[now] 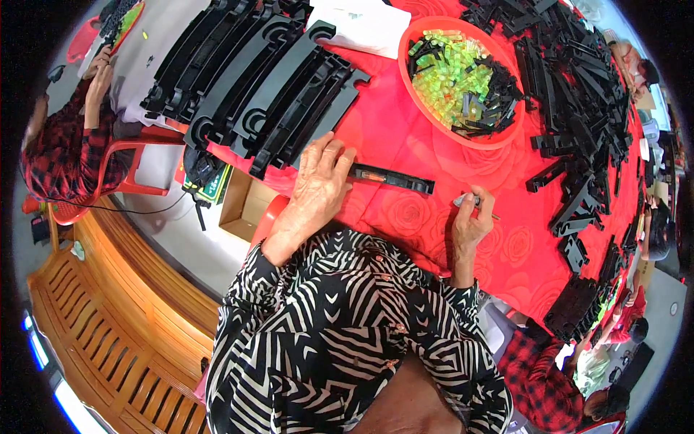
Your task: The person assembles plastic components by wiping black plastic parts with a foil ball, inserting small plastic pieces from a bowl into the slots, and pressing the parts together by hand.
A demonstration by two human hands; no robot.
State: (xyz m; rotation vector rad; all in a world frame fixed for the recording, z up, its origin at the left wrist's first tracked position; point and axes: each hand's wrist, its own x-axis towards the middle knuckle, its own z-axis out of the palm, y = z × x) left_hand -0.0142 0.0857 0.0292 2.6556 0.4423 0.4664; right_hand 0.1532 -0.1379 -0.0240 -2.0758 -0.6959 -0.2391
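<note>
My left hand (322,181) is closed at the left end of a narrow black plastic strip (396,179), which lies between the thumb and fingers and has a small orange piece in it. The fingertips reach the near edge of a row of long curved black plastic parts (278,90). My right hand (471,223), right of the strip, is pinched on a small greyish object with a thin end poking out; its kind is hard to make out. Beyond the strip stands a red-orange basin (406,90) with yellow-green translucent pieces (452,65) and small black pieces (500,94).
A red rose-patterned cloth (405,217) covers the table. Loose black plastic parts (578,94) heap along the right side. A white sheet or bag (361,25) lies at the back. A wooden bench (137,289) and cardboard box (249,206) are at left. Other people sit nearby.
</note>
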